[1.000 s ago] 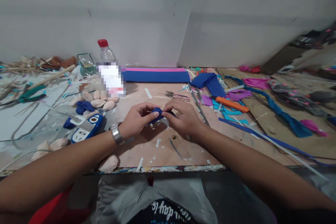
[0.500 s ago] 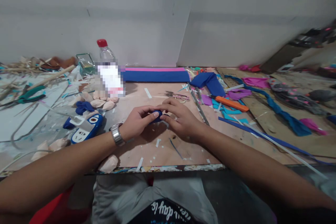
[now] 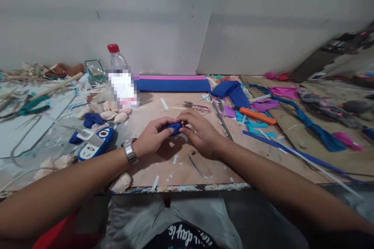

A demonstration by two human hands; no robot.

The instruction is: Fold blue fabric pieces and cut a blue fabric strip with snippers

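Between my two hands, above the middle of the wooden tabletop (image 3: pixel 172 171), is a small bunched piece of dark blue fabric (image 3: pixel 176 128). My left hand (image 3: pixel 154 134) pinches its left end with thumb and fingers. From the other side my right hand (image 3: pixel 197 130) grips the right end, thumb below and fingers curled over the top. The fabric's underside and several fingertips are hidden. Just beyond my right hand lie thread snips (image 3: pixel 197 106) with pink handles.
On the left stand a red-capped bottle (image 3: pixel 118 60), peach fabric bundles (image 3: pixel 109 114) and a blue-white power strip (image 3: pixel 97 144). Folded blue cloth (image 3: pixel 175 85) lies along the wall. To the right are an orange cutter (image 3: pixel 257 116), metal scissors or tweezers-like blades (image 3: pixel 220 116) and fabric strips.
My left thumb has shifted left and down off the top of the blue fabric, so more of it shows. Both hands stay in nearly the same place.
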